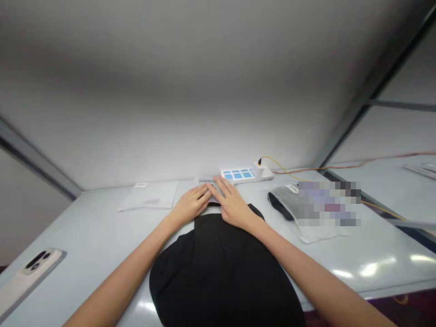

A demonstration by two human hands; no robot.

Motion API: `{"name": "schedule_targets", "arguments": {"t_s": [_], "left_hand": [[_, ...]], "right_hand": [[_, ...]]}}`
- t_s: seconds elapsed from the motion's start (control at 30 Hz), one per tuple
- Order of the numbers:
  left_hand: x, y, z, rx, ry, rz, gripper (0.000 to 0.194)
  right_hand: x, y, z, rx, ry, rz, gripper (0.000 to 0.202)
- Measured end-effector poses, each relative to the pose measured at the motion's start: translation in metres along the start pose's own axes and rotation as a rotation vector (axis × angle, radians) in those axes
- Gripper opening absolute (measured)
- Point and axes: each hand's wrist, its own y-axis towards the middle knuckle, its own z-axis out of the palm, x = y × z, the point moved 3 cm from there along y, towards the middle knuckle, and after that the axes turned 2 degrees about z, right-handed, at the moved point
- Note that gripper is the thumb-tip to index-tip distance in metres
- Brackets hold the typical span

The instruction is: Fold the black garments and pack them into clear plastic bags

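A black cloth garment [221,272] lies spread on the table in front of me, its lower part running to the bottom of the view. At its far edge, my left hand [192,203] rests with its fingers stretched out toward the right. Beside it, my right hand [235,205] lies with fingers extended, its thumb meeting the left fingertips. Under both hands is a pale, flat piece with printed lettering [205,180], mostly covered, perhaps a plastic bag. The inner side of the right hand touches the black cloth. Neither hand visibly grips anything.
Behind the hands stands a white power strip [238,174] with a plug and yellow cable [277,162]. A bagged dark item [286,204], partly pixelated, lies right. A flat clear bag [150,197] lies left; a white phone [32,277] is near left. Metal frame posts [361,109] border the table.
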Motion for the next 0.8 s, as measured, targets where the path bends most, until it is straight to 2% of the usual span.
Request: {"name": "schedule_targets", "arguments": {"t_s": [0.07,0.2,0.3,0.43,0.6,0.73,0.8], "left_hand": [[0.000,0.001,0.009,0.025,0.006,-0.030,0.032],[0.001,0.004,0.017,0.060,0.018,-0.115,0.029],[0.002,0.003,0.017,0.076,-0.009,-0.134,0.033],[0.003,-0.008,0.015,0.118,-0.090,-0.069,0.047],[0.005,-0.025,0.013,0.154,-0.179,-0.035,0.062],[0.007,-0.029,0.012,0.095,-0.212,-0.070,0.061],[0.007,-0.030,0.005,0.039,-0.226,-0.096,0.057]], "right_hand": [[-0.002,-0.001,0.010,0.086,0.021,-0.093,0.096],[-0.010,-0.003,0.026,0.151,0.062,-0.123,0.100],[-0.013,-0.006,0.026,0.186,0.042,-0.137,0.095],[-0.012,-0.010,0.020,0.218,-0.013,-0.134,0.080],[-0.008,-0.011,0.020,0.184,-0.066,-0.167,0.063],[-0.008,-0.005,0.018,0.131,-0.122,-0.157,0.061],[-0.010,0.000,0.014,0.129,-0.176,-0.125,0.064]]}}
